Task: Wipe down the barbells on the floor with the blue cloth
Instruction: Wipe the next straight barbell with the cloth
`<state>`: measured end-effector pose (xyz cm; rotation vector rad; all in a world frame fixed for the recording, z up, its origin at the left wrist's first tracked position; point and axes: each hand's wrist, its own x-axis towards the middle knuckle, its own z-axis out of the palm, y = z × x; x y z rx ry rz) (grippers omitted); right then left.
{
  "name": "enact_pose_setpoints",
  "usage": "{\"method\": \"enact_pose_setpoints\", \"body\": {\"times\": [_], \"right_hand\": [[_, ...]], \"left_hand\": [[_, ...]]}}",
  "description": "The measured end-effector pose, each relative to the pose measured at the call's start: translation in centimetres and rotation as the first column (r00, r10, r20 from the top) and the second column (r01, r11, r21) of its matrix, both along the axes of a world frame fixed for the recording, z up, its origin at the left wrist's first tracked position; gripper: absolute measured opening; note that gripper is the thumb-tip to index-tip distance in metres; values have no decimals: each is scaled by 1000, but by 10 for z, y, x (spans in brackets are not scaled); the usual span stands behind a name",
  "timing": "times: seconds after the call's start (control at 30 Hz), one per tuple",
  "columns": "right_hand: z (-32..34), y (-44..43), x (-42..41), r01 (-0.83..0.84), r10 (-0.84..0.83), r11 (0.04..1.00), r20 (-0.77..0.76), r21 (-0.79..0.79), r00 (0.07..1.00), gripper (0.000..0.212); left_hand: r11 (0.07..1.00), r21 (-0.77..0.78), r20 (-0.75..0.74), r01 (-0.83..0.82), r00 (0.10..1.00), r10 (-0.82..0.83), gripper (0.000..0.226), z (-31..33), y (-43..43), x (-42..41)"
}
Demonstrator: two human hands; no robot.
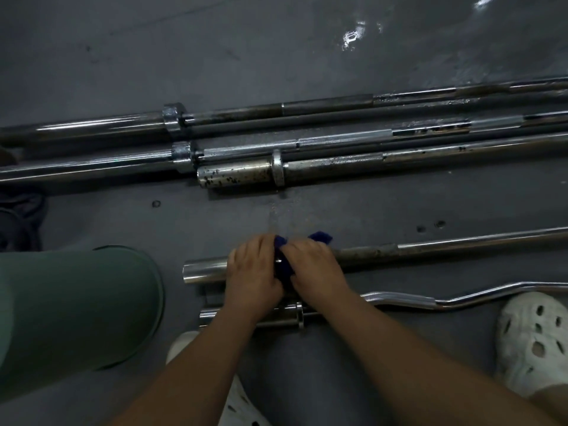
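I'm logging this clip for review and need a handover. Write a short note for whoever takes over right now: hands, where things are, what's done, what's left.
Left hand and right hand: both grip the blue cloth, bunched round the collar of the straight barbell.
The curl bar lies nearest the feet. Three long barbells lie side by side farther out.
Done: one frame cannot show which bars are wiped.
Left: this bar's shaft looks dull, and the spotted sleeve farther out shows dark specks.

Left hand (255, 273) and right hand (318, 272) cover most of the blue cloth (321, 237); the barbell (445, 250) beneath runs off right.
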<state>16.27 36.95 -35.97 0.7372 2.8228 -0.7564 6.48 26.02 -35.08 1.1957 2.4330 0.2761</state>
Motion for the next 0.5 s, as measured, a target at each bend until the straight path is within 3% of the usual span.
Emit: {"method": "enact_pose_setpoints", "body": {"times": [0.13, 0.2, 0.3, 0.4, 0.5], "right_hand": [[2, 27, 40, 14, -14, 999, 11, -40, 1000, 35], [3, 44, 69, 179, -179, 984, 7, -21, 984, 32], [2, 42, 75, 467, -466, 884, -19, 12, 884, 22], [1, -7, 18, 365, -366, 929, -1, -68, 931, 15], [4, -27, -8, 247, -261, 939, -31, -240, 965, 26]], "left_hand": [[986, -156, 77, 60, 996, -49, 87, 2, -7, 2], [974, -220, 107, 57, 994, -34, 93, 6, -6, 3], [962, -264, 99, 68, 994, -43, 96, 9, -2, 3], [950, -297, 131, 98, 989, -61, 97, 11, 1, 0], [954, -283, 197, 103, 979, -47, 97, 11, 4, -4]]}}
